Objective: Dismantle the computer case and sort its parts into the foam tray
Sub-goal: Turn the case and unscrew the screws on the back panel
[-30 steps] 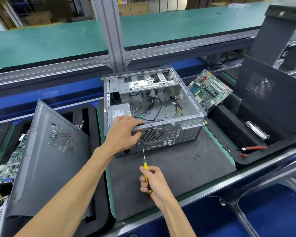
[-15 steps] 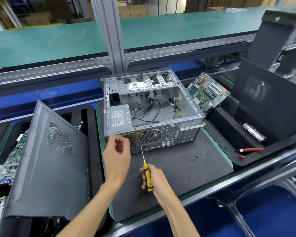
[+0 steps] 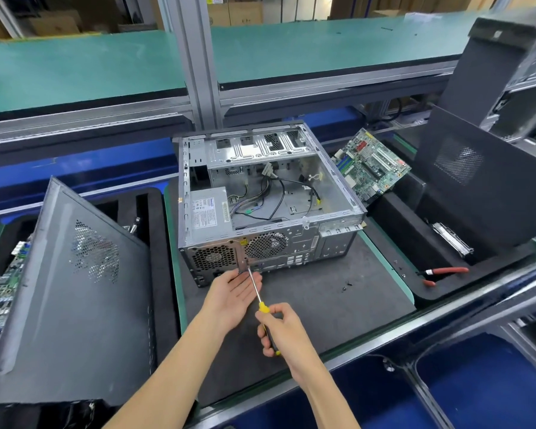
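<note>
1. The yellow-and-black screwdriver (image 3: 262, 308) was gripped at its handle by the right hand (image 3: 283, 332), fingers curled round it, with the shaft angled up and away to the rear panel of the computer case (image 3: 260, 205).
2. The left hand (image 3: 234, 294) was held flat with the palm turned up and the fingers straight, just under the screwdriver shaft and close to the panel beside the power supply grille; nothing was grasped in it.
3. The computer case was seen lying on its side on the dark foam mat (image 3: 322, 305) of the counter, open at the top, with the power supply (image 3: 209, 212) in its near left corner and loose cables (image 3: 276, 193) inside.
4. Small black screws (image 3: 347, 285) were left on the mat to the right of the hands.
5. A motherboard (image 3: 370, 165) was propped at the edge of the foam tray (image 3: 415, 243) on the right, where red-handled pliers (image 3: 443, 272) and a leaning black side panel (image 3: 483, 174) were also kept.
6. Another perforated side panel (image 3: 72, 292) was leaned over the foam tray on the left.
</note>
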The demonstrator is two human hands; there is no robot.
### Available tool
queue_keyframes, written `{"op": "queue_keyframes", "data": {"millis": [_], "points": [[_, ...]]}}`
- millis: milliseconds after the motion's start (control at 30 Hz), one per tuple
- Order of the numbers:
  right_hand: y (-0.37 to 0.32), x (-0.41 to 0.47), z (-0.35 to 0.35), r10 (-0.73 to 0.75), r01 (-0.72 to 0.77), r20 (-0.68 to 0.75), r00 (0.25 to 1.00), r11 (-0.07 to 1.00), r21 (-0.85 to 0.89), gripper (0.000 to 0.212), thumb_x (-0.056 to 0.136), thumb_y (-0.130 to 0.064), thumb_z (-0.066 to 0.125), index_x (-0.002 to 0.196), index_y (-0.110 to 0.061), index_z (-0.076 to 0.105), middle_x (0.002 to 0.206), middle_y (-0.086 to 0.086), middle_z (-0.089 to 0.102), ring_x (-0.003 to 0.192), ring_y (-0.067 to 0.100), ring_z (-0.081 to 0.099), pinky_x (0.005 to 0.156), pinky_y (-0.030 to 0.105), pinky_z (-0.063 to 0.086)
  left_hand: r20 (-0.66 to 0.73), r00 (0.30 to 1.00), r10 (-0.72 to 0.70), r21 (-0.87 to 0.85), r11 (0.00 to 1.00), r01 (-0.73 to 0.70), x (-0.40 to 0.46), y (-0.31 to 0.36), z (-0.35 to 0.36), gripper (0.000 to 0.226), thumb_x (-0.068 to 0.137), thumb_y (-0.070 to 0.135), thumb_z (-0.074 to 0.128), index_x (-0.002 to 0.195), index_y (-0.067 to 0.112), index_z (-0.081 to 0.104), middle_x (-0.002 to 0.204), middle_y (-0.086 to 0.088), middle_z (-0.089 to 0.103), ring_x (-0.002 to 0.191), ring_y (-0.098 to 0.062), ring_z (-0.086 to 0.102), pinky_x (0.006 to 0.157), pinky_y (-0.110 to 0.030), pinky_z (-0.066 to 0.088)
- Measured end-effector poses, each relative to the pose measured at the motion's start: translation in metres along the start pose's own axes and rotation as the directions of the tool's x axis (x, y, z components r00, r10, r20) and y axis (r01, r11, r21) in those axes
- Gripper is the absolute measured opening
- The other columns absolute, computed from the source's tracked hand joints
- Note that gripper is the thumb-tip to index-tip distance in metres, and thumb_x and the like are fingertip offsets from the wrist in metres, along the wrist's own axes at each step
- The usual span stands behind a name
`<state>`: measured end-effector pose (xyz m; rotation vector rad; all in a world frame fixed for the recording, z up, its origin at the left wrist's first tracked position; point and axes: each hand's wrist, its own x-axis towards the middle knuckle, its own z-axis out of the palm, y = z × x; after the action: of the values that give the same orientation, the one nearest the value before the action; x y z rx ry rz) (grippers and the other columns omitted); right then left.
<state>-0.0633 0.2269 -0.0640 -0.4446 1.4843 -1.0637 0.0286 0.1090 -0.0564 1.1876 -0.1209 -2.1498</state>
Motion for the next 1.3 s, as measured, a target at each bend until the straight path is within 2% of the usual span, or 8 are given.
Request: {"op": "queue_keyframes", "data": {"millis": [267,400,633,900,1033,1133,1233,1300], "points": [[0.003,-0.003,-0.011,0.014,-0.014,-0.018,1.000,0.999,-0.037,0.019,0.098,-0.022,0.063,0.111,-0.012,0.053,0.066,-0.001,0.061,0.051,0.009,0.047,0.047,0.024,0.037,0.019,0.998,-0.060,-0.142,0.988,0.062,0.004,-0.004,0.012,0.024,0.099,0.013,0.055,0.111,-0.007,0.059,0.110,-0.024,0.067,0.105,-0.032,0.065,0.093,-0.040,0.050],[0.006,-0.002,-0.015,0.045,-0.046,-0.029,0.999,0.999,-0.018,0.021,0.097,-0.022,0.063,0.112,-0.012,0.054,0.066,-0.001,0.061,0.052,0.009,0.047,0.048,0.024,0.038,0.009,0.998,-0.068,-0.261,0.963,0.068,0.006,-0.009,0.016,0.016,0.099,0.009,0.057,0.108,-0.005,0.060,0.098,-0.019,0.069,0.097,-0.027,0.067,0.081,-0.038,0.054],[0.008,0.000,-0.021,0.018,-0.019,-0.011,1.000,1.000,-0.019,0.021,0.096,-0.025,0.065,0.111,-0.014,0.055,0.065,-0.004,0.062,0.052,0.008,0.049,0.048,0.024,0.040,-0.015,0.995,-0.102,-0.335,0.938,0.092,0.003,-0.004,0.018,0.008,0.097,0.003,0.059,0.100,-0.003,0.063,0.089,-0.017,0.070,0.090,-0.024,0.067,0.095,-0.033,0.052],[0.015,-0.002,-0.025,-0.016,0.016,-0.010,1.000,0.998,-0.060,0.021,0.096,-0.026,0.065,0.108,-0.013,0.055,0.061,-0.005,0.059,0.048,0.008,0.043,0.045,0.021,0.035,-0.046,0.999,0.009,-0.095,0.995,-0.013,0.008,-0.004,0.015,0.011,0.095,0.004,0.052,0.086,0.004,0.058,0.075,-0.007,0.054,0.068,-0.016,0.052,0.071,-0.028,0.048],[0.019,-0.005,-0.036,-0.016,0.011,-0.042,0.999,0.992,-0.128,0.015,0.095,-0.027,0.064,0.099,-0.016,0.054,0.057,-0.009,0.052,0.045,0.005,0.039,0.042,0.020,0.032,-0.065,0.989,0.130,0.059,0.990,-0.126,0.015,-0.021,0.004,0.015,0.099,0.003,0.047,0.100,0.002,0.061,0.081,-0.007,0.055,0.074,-0.017,0.055,0.077,-0.030,0.051],[0.017,-0.008,-0.055,-0.020,0.014,-0.120,0.993,0.999,-0.050,0.011,0.096,-0.025,0.060,0.097,-0.016,0.054,0.053,-0.011,0.045,0.042,0.006,0.032,0.040,0.021,0.027,-0.022,0.973,0.228,0.165,0.961,-0.221,0.017,-0.036,0.009,0.010,0.096,0.002,0.059,0.102,0.000,0.067,0.087,-0.010,0.065,0.082,-0.019,0.065,0.086,-0.031,0.055],[0.013,-0.012,-0.081,-0.012,0.038,-0.237,0.971,0.994,0.106,0.009,0.097,-0.022,0.057,0.097,-0.015,0.053,0.055,-0.007,0.040,0.043,0.009,0.026,0.039,0.021,0.021,0.124,0.935,0.332,0.494,0.797,-0.348,0.016,-0.060,0.032,0.007,0.089,0.005,0.071,0.094,0.002,0.075,0.087,-0.011,0.074,0.083,-0.021,0.070,0.077,-0.028,0.057],[0.012,-0.016,-0.099,-0.023,0.080,-0.304,0.952,0.981,0.174,0.010,0.098,-0.023,0.058,0.098,-0.015,0.053,0.058,-0.004,0.041,0.044,0.010,0.025,0.039,0.021,0.020,0.292,0.873,0.390,0.717,0.515,-0.470,0.018,-0.081,0.052,0.005,0.086,0.010,0.075,0.086,0.014,0.078,0.083,0.000,0.076,0.079,-0.014,0.070,0.071,-0.021,0.055]]}}
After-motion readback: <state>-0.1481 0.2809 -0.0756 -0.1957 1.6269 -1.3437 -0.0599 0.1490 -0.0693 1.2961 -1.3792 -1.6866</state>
